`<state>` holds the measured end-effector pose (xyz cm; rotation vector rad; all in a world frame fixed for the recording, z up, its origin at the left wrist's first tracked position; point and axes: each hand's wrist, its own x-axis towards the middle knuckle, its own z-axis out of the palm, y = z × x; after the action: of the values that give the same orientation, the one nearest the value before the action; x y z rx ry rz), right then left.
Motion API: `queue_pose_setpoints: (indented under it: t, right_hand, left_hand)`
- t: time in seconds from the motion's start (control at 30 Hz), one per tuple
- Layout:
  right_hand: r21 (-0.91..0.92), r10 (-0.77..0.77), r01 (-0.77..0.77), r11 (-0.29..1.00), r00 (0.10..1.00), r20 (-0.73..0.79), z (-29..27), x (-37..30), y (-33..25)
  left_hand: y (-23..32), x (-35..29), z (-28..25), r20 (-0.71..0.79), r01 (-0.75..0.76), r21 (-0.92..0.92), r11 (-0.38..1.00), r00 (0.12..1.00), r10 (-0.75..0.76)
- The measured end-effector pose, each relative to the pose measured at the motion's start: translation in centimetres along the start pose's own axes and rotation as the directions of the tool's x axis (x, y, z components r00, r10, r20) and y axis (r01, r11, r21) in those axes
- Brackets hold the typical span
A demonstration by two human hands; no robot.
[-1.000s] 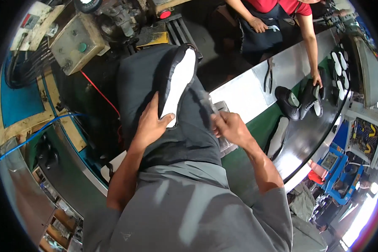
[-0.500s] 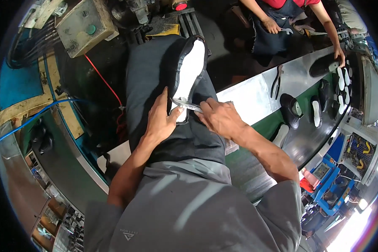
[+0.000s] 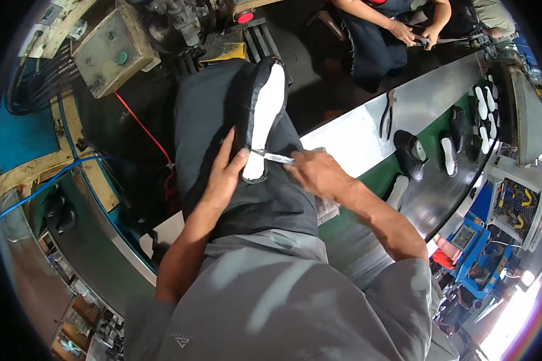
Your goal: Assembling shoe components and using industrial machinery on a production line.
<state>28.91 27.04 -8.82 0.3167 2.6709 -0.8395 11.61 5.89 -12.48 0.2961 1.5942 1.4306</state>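
Observation:
A black shoe upper [image 3: 259, 84] lies sole side up along my lap, toe pointing away from me. Its white insole board [image 3: 268, 108] faces up, with the black edge folded round it. My left hand [image 3: 224, 177] grips the shoe's left side near the heel, index finger stretched along it and thumb by the rim. In my right hand [image 3: 321, 173] is a metal pair of pincers [image 3: 277, 157], its jaws at the insole's narrow part near my left thumb. The right fingers are slightly blurred, and the pincers' handles are hidden in them.
On the metal bench [image 3: 424, 84] at right lie black-handled pliers [image 3: 386, 114], a black shoe [image 3: 411, 155] and several white-soled pieces [image 3: 485, 117]. A co-worker's hands [image 3: 412, 35] hold a tool at the far right. A machine with a control box [image 3: 111, 51] stands far left.
The pincers have turned flatter, and my right hand has dropped slightly. The view has shifted a little. The co-worker's hand has left the bench and joined the other hand.

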Motion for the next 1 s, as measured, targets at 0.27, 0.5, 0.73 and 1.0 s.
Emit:
queue_pose_setpoints:
  t: [0.27, 0.5, 0.73, 1.0]
  right_hand:
    - [0.100, -0.076, 0.143, 0.985, 0.866, -0.495, -2.4, 0.6, -4.0]
    - [-0.170, -0.007, -0.051, 0.984, 0.946, -0.325, -0.9, 1.2, -2.0]
    - [-0.242, 0.037, -0.091, 0.966, 0.975, -0.218, 0.8, 3.7, -0.5]
    - [-0.152, 0.157, -0.206, 0.967, 0.946, -0.285, 0.0, 7.1, 1.2]
  left_hand:
    - [-0.2, 0.2, -0.4, 0.041, -0.053, 0.361, 0.931, 0.998, 0.041]
    - [2.0, 0.1, -1.1, 0.127, -0.014, 0.361, 0.932, 0.991, -0.034]
    - [-1.2, 1.4, -2.1, 0.227, -0.069, 0.204, 0.976, 0.974, 0.021]
    - [0.1, 1.2, -1.4, 0.183, -0.012, 0.228, 0.974, 0.983, -0.031]
